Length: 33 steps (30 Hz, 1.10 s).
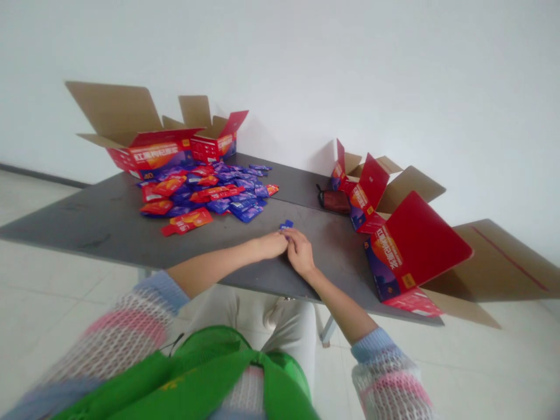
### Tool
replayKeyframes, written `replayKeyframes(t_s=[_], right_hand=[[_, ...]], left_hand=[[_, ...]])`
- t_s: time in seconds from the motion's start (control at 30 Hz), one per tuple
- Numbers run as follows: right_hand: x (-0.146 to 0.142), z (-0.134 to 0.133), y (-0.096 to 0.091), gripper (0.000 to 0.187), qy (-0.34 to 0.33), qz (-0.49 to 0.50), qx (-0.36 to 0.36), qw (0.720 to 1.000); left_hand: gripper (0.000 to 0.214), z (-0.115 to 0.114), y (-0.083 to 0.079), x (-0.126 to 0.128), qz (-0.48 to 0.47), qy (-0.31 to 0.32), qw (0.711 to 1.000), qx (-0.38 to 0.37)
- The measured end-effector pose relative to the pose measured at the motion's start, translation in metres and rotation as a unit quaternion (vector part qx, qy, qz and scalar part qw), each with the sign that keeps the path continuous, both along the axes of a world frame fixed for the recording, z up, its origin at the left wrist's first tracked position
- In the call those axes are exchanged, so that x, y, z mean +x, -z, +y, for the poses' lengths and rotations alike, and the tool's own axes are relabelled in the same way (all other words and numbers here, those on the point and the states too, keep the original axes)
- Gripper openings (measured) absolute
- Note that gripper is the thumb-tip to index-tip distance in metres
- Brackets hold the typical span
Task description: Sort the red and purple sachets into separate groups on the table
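**A:** What's on your feed around the hands?

**B:** I've got the left hand [273, 245] and the right hand [301, 252] drawn narrow, fingers meeting at the centre of the grey tabletop [109, 219]. A small blue sachet [286, 224] sits at twelve o'clock from them, right at the fingertips. I read that as a pinch, but the fingers hide its lower edge, so I can't tell from here whether either hand bears it.

**A:** Where could this go wrong?

**B:** First, the sachet. It's tiny, so if the grip is as light as it looks, it could slip. At ten o'clock lies a heap of red and blue sachets [205, 189], and I'd struggle to pick one stray piece out of that on this camera.

**A:** And the cartons?

**B:** That's my bigger worry. At three o'clock, a red open carton [411, 248] hangs over the table edge, so a knock from the right forearm [339, 306] could tip it off. The loose red sachet [186, 221] at nine o'clock sits outside the heap, where a swing of the left forearm [214, 268] could sweep it aside. At one o'clock, a dark red pouch [335, 201] sits close against the other cartons [361, 189].
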State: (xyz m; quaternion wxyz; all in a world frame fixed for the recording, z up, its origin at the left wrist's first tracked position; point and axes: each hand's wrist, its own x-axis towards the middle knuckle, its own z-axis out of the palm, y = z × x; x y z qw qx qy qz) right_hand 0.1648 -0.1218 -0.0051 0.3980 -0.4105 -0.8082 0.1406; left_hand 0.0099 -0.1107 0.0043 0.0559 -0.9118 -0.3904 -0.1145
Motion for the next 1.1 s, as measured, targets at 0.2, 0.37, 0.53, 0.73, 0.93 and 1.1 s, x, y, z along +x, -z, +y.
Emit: replayKeyframes(t_s=[0.2,0.37,0.53,0.73,0.93,1.1], right_hand=[[0.036,0.041,0.009,0.073,0.091,-0.109,-0.098,0.985],[0.064,0.066,0.014,0.078,0.083,-0.240,-0.135,0.958],[0.086,0.078,0.012,0.068,0.136,-0.262,-0.149,0.944],[0.124,0.084,0.011,0.060,0.151,-0.304,-0.132,0.931],[0.145,0.090,0.010,0.060,0.170,-0.284,-0.164,0.929],[0.139,0.092,0.007,0.061,0.212,-0.266,-0.168,0.925]], left_hand=[[0.031,0.034,-0.011,0.030,-0.028,-0.088,0.992,-0.085],[0.037,0.051,-0.009,0.056,-0.052,-0.104,0.990,-0.081],[0.036,0.067,-0.006,0.088,-0.054,-0.123,0.987,-0.088],[0.045,0.080,0.004,0.126,-0.052,-0.057,0.994,-0.083],[0.063,0.083,0.014,0.146,-0.112,-0.038,0.989,-0.085],[0.063,0.091,0.014,0.142,-0.111,-0.001,0.985,-0.136]])
